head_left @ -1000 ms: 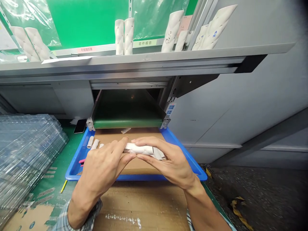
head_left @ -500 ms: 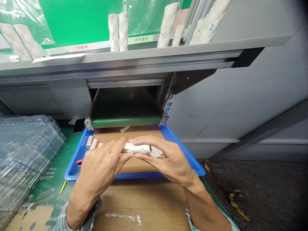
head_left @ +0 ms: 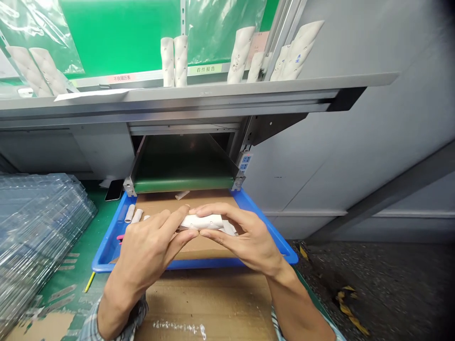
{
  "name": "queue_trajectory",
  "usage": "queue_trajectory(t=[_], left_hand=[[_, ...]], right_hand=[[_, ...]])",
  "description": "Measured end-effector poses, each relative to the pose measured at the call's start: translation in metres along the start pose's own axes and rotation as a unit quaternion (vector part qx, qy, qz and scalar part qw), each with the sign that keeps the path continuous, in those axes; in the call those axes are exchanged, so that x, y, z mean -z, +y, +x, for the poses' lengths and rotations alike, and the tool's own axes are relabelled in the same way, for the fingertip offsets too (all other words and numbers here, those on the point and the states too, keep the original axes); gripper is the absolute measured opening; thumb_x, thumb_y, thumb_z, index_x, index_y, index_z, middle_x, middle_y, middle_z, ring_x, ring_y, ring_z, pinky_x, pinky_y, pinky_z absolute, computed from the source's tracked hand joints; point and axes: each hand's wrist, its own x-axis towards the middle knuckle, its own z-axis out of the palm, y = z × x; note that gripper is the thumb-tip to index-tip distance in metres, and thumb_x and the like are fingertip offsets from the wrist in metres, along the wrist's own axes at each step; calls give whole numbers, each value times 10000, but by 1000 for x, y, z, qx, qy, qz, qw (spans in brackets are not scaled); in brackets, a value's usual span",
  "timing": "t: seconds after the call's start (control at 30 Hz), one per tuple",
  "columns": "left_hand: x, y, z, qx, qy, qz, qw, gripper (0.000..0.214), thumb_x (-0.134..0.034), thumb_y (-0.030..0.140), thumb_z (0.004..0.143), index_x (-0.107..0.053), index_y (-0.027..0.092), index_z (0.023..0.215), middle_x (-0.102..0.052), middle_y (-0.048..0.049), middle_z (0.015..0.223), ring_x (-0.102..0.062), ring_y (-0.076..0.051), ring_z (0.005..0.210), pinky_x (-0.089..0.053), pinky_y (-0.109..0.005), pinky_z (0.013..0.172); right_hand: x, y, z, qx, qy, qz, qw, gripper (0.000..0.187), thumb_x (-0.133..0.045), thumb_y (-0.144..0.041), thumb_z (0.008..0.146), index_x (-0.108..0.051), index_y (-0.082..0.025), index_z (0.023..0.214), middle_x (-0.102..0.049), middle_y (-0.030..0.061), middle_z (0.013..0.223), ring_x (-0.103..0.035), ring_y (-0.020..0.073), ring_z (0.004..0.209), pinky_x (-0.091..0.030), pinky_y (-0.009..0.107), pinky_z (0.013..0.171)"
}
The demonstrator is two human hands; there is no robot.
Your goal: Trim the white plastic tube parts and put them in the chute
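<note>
Head view: a white, dimpled cylindrical tube (head_left: 204,221) is in hand, held roughly level above the brown cardboard lining (head_left: 204,249) of a blue plastic tray (head_left: 104,253). The left hand (head_left: 149,241) pinches its left end between thumb and fingers, and the right hand (head_left: 247,237) grips it likewise farther right. Handling of this piece seems unfinished, since it is not set down. Short white tubes (head_left: 130,213) lie at the tray's left side, and white pieces (head_left: 228,228) show partly behind the right hand; whether either group is finished or waiting, I cannot tell.
</note>
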Motion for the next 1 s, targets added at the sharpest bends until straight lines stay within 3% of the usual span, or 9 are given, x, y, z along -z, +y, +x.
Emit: queue_trajectory(t=[0.13,0.3,0.5,0.67,0.8,0.9,1.0], left_hand=[[0,1,3,83,-35,-187,978,251,-536,416,1152,-686,270,1289,-788,23,1046,-704,-138,808,-461,-254,690],[0,3,5,158,0,-300,941,329,-454,377,1166,-742,238,1243,-793,-23,1095,-679,-140,839,-502,-237,737],[-3,0,0,159,12,-304,939,275,-666,375,1084,-706,291,1342,-760,0,1036,-514,-99,612,-421,-228,566],[-4,1,0,163,19,-301,939,293,-684,356,1066,-690,288,1350,-742,22,954,-490,-87,566,-395,-223,525],[-2,-1,1,157,28,-296,942,263,-682,368,1058,-718,296,1309,-748,20,969,-501,-91,569,-405,-224,523],[-2,-3,2,156,32,-284,945,244,-674,362,1059,-726,288,1286,-717,38,852,-483,-99,556,-394,-224,517],[-7,1,3,160,36,-265,950,209,-679,356,1055,-732,270,1238,-672,48,785,-472,-99,539,-369,-224,500]], right_hand=[[-1,2,2,31,3,39,999,286,-830,-222,980,-775,-317,1245,-805,26,1283,-759,198,1214,-608,306,1055],[-2,3,3,48,10,53,997,307,-814,-191,986,-778,-348,1247,-795,8,1260,-739,164,1209,-601,247,1012],[-2,4,2,5,24,84,996,435,-816,-278,1000,-693,-387,1403,-772,8,1340,-735,165,1238,-594,265,1075],[-5,5,1,13,48,81,996,638,-823,-231,988,-561,-391,1548,-776,23,1306,-755,161,1168,-599,296,1080],[-6,4,0,45,47,58,996,691,-808,-176,983,-526,-385,1578,-773,21,1269,-761,161,1146,-609,296,1060],[-4,1,2,74,43,5,996,603,-783,-170,999,-569,-351,1534,-769,32,1270,-758,175,1159,-623,307,1046],[-5,1,6,135,38,-132,981,418,-769,-219,1021,-647,-280,1415,-763,77,1288,-740,226,1214,-624,371,1063]])
